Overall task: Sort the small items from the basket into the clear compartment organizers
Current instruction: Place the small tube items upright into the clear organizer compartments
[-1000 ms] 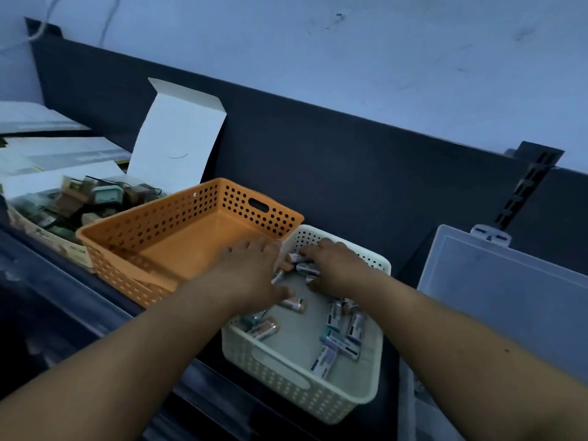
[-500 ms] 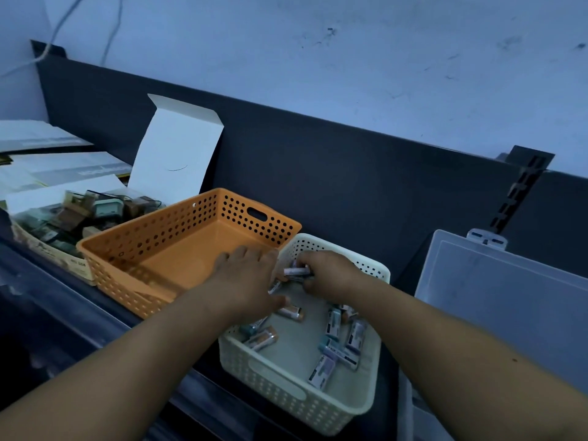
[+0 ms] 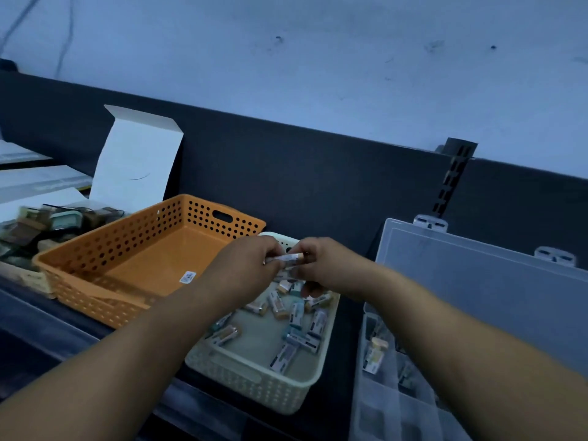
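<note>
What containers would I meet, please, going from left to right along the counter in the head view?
Open white box → orange basket → cream basket → clear compartment organizer.

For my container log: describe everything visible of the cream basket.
The cream basket is a shallow rectangular tray of pale plastic, its walls perforated, with a slot handle in the near wall. It sits upright on the dark surface between the orange basket and the clear organizer. Small items lie scattered on its floor. The left hand and right hand pinch one held item above its far end.
</note>
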`<state>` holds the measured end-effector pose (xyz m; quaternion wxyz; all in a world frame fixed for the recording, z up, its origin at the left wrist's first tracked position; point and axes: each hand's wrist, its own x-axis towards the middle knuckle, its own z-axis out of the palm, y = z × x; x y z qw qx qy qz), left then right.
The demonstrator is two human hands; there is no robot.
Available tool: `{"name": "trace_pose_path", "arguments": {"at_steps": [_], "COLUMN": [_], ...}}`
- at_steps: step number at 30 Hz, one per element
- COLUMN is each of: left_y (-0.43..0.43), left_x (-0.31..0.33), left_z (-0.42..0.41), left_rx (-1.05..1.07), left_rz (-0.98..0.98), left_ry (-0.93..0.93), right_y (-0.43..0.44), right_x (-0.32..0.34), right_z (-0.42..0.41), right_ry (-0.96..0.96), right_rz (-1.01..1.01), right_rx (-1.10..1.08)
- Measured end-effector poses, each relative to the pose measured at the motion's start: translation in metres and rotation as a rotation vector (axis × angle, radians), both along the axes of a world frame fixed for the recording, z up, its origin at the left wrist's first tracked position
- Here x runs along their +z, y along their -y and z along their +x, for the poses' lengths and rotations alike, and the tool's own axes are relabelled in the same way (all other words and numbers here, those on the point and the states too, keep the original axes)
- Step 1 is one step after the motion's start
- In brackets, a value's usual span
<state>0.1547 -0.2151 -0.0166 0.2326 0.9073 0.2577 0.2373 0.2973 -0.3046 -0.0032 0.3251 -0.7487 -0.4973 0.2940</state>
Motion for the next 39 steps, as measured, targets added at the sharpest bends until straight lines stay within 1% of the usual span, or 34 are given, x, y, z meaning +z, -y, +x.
{"name": "trace_pose_path", "arguments": {"at_steps": [2, 6, 8, 10, 12, 15, 18, 20, 23, 27, 33, 36, 39], "left_y": [0.006, 0.024, 0.036, 0.048, 0.060, 0.075, 0.090, 0.101, 0.114, 0.118, 0.124, 0.127, 0.128], "left_x": [0.002, 0.008, 0.013, 0.018, 0.023, 0.028, 0.029, 0.029, 0.027, 0.022, -0.003, -0.014, -0.020], "left_z": [0.004, 0.017, 0.024, 0.032, 0.036, 0.043, 0.048, 0.049, 0.046, 0.037, 0.032, 0.032, 0.034], "left_rx": [-0.008, -0.107, -0.171, -0.255, -0.327, -0.354, -0.347, -0.376, -0.389, -0.399, -0.439, -0.456, -0.491], "left_rz": [-0.075, -0.414, -0.544, -0.646, -0.695, -0.665, -0.649, -0.620, -0.519, -0.383, -0.246, -0.114, -0.013], "left_ry": [0.029, 0.071, 0.062, 0.055, 0.043, 0.052, 0.066, 0.046, 0.005, -0.025, -0.159, -0.244, -0.277], "right_y": [0.015, 0.049, 0.068, 0.088, 0.106, 0.133, 0.154, 0.167, 0.180, 0.188, 0.194, 0.193, 0.193], "right_x": [0.003, 0.012, 0.018, 0.022, 0.025, 0.027, 0.026, 0.024, 0.018, 0.003, -0.023, -0.034, -0.044], "right_z": [0.003, 0.012, 0.015, 0.018, 0.022, 0.030, 0.034, 0.034, 0.028, 0.013, -0.007, -0.013, -0.015], "right_ry": [-0.057, -0.237, -0.287, -0.326, -0.353, -0.359, -0.300, -0.220, -0.005, 0.228, 0.378, 0.461, 0.502], "right_rz": [0.038, 0.119, 0.161, 0.208, 0.246, 0.292, 0.307, 0.282, 0.199, 0.129, 0.063, 0.053, 0.037], "right_rx": [-0.055, -0.108, -0.118, -0.126, -0.150, -0.196, -0.230, -0.245, -0.255, -0.259, -0.266, -0.268, -0.293]}}
